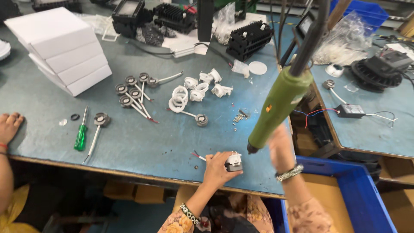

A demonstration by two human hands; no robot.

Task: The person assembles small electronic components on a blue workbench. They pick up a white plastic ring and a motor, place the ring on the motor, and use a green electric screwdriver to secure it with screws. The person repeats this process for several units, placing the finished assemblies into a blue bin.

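Note:
My left hand (217, 167) holds a small white lamp fitting (234, 161) against the blue-grey table (142, 146) near its front edge; red and black wires trail from the fitting to the left. My right hand (279, 146) grips a green electric screwdriver (280, 105) that hangs from a dark cable above. Its tip points down, just right of the fitting and a little above it. Loose screws (238, 117) lie a short way behind the fitting.
White fitting rings (196, 91) and grey round parts with wires (133, 92) are spread mid-table. A green hand screwdriver (80, 136) lies at left by another person's hand (8, 126). White boxes (60, 47) are stacked back left. A blue crate (345, 198) stands at right.

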